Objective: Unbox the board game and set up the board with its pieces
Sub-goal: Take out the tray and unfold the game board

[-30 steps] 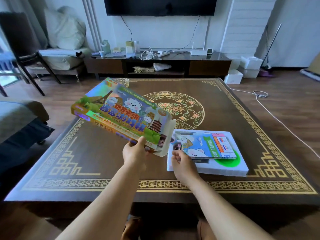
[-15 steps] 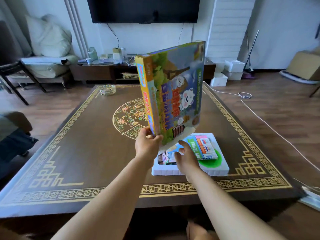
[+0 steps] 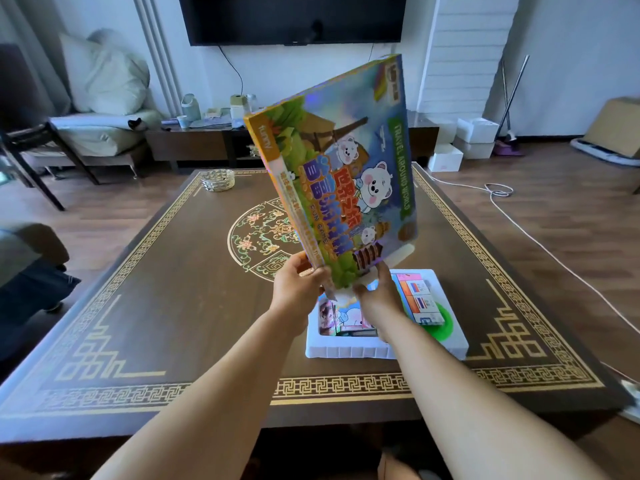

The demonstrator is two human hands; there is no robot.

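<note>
right now the left hand (image 3: 298, 285) is gripping the lower corner of the game box (image 3: 337, 174), thumb on the near face and fingers curled round the spine side. just beside it the right hand (image 3: 375, 295) is pinching the box's white bottom flap (image 3: 398, 255), thumb reaching up along the printed front and the other fingers tucked behind the card. between the two hands the box is standing almost upright, tilting back and to the right, with its cover of white bears and the words "travel around world" facing the camera. it is hanging in the air above the near-right part of the table (image 3: 156, 306), touching nothing but the hands. directly under the hands a white tray (image 3: 446, 344) is lying flat on the table, holding a folded game board (image 3: 417, 299) and, half hidden by the right wrist, some printed cards; a green round shape is showing at the tray's right side. farther out, a small woven dish (image 3: 218, 180) is sitting at the table's far-left corner, and a dark television (image 3: 294, 19) is hanging on the wall behind.
</note>
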